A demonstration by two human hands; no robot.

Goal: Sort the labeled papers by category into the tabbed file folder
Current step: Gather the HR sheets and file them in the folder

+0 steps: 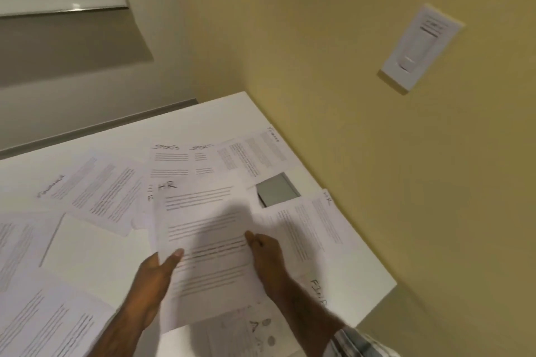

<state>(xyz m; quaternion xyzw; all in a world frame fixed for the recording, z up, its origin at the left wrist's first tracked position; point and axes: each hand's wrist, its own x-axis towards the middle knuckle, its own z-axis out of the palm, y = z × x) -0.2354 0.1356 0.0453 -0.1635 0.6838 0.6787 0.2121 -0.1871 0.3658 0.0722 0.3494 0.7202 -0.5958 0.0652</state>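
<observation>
I hold a printed sheet headed "HR" (203, 229) above the white table (203, 116). My left hand (156, 272) pinches its left edge, thumb on top. My right hand (266, 255) grips its right edge. Loose papers lie scattered below: two headed "SPORTS" (169, 159) at the back, a "FINANCE" sheet (255, 153) at the back right, another "HR" sheet (316, 226) at the right, and one marked "FIN" (319, 290) under my right forearm. A plain white folder-like sheet (87, 249) lies at the left. No folder tabs are visible.
More printed sheets cover the table's left (107, 191) and near left corner (43, 319). A small grey device (277, 190) lies among the papers at the right. A yellow wall (377, 124) borders the table's right edge, with a white wall plate (420, 46).
</observation>
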